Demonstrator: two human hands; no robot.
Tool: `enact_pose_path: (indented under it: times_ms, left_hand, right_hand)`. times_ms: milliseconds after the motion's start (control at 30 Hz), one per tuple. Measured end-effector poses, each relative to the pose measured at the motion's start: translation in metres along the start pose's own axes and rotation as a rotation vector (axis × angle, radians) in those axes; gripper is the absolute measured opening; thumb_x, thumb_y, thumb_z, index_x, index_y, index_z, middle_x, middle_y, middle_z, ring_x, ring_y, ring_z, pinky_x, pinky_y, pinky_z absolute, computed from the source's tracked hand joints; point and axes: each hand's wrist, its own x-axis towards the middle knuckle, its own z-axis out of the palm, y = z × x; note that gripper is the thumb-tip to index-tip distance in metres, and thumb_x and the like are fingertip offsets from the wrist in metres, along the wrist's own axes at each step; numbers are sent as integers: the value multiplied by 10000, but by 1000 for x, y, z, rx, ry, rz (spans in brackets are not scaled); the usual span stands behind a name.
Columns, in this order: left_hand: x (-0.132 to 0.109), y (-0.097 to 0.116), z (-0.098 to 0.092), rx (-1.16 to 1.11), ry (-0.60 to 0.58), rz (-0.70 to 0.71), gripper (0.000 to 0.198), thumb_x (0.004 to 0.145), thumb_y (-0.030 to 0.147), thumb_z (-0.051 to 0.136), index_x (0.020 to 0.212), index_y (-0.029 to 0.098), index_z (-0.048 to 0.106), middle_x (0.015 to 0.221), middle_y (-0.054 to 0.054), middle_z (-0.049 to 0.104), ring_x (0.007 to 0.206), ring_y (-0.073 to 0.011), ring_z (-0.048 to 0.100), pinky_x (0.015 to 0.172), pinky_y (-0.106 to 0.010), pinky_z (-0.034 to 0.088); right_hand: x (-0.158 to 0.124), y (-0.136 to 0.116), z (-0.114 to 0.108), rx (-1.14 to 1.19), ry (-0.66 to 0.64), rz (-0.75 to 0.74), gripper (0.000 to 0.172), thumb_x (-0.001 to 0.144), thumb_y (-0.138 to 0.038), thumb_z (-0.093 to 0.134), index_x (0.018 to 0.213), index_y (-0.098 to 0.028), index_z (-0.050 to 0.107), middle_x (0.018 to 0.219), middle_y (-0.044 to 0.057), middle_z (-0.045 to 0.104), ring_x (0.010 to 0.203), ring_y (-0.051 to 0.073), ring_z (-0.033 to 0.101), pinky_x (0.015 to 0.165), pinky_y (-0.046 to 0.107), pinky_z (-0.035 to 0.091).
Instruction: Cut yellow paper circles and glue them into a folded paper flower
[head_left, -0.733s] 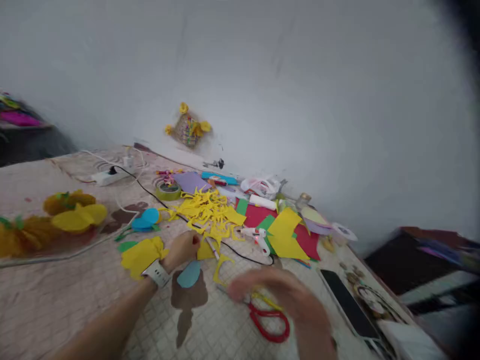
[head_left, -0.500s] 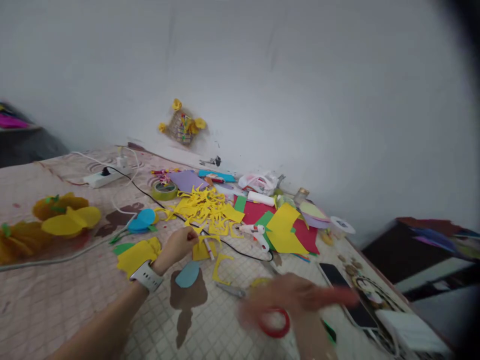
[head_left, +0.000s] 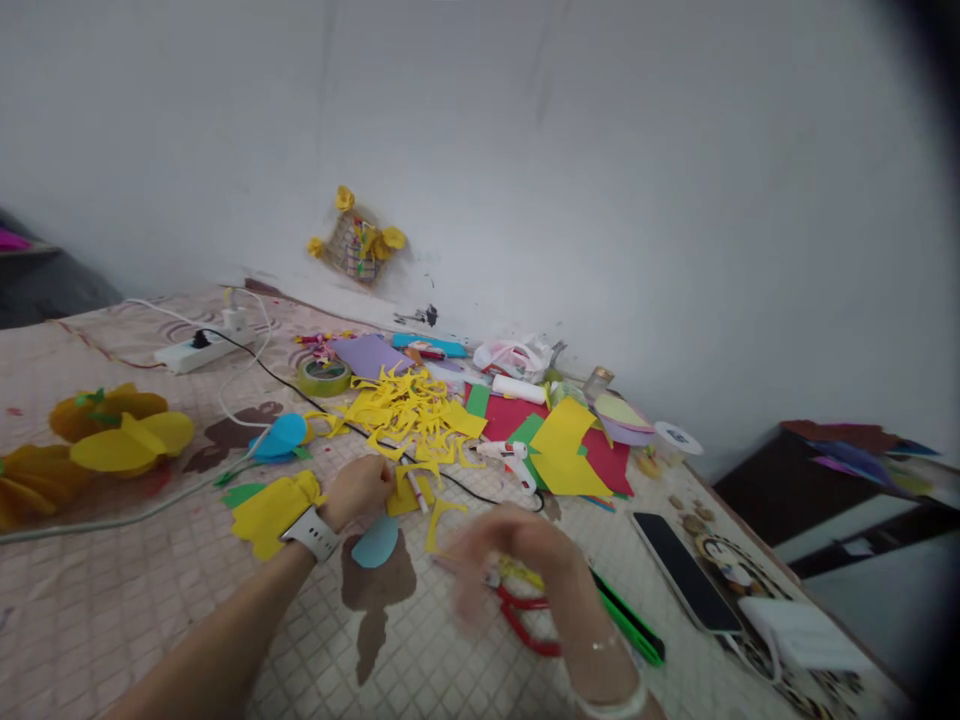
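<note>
The left hand (head_left: 361,492) is balled closed beside the tangled yellow paper scraps (head_left: 409,408); the right hand (head_left: 529,545) arches, blurred (gripping? can't tell), over red-handled scissors (head_left: 525,603) on the pale checked surface (head_left: 442,665). One careless sweep could snag the thin black cord (head_left: 469,490), dragging the white glue gun (head_left: 516,462).

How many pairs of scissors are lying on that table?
1: the red-handled scissors on the table, partly covered in this view by the blurred right hand. More could be hidden under the yellow scraps.
</note>
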Motion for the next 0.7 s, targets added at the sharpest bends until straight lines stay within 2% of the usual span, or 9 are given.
enact_pose_path:
  times_ms: [167,300,367,500,600,700]
  left_hand:
    - [-8,4,-12,-20,37,14,332,902,339,573,1187,169,563,1193,-87,599,1001,-218,616,837,-429,534]
    - [-21,-8,-39,-40,101,22,331,902,339,574,1184,166,564,1188,-88,601,1003,-218,615,841,-434,531]
    - [-28,-18,-52,-63,132,26,326,902,338,574,1178,166,567,1180,-86,605,995,-216,618,836,-429,533]
    - [-33,-37,-67,-132,175,39,317,903,336,572,1167,161,571,1159,-82,613,971,-208,625,820,-418,539]
    - [-25,-43,-67,-186,184,63,317,902,338,574,1167,163,574,1169,-82,611,980,-211,622,825,-420,538]
    - [-10,-35,-60,-248,175,97,329,899,338,577,1179,164,568,1183,-85,604,991,-217,619,828,-425,537]
  right_hand:
    - [25,-27,25,220,-133,95,189,970,-309,503,1038,-215,653,906,5,716,793,134,669,719,270,522]
    - [45,-37,54,251,-273,187,135,884,-213,595,969,-176,693,953,62,719,929,207,649,794,303,473]
    - [54,-36,66,251,-339,169,194,836,-176,624,1019,-165,686,1024,94,695,1000,236,615,835,326,453]
    - [70,-30,82,251,-513,102,366,729,-258,750,1073,-169,660,1071,103,661,1019,264,586,836,361,462]
    - [81,-25,88,242,-648,99,286,832,-332,687,1046,-148,639,1039,72,658,950,226,620,821,403,505]
    - [86,-19,87,258,-717,114,242,921,-326,588,1081,-147,616,1083,61,645,920,197,641,802,402,538]
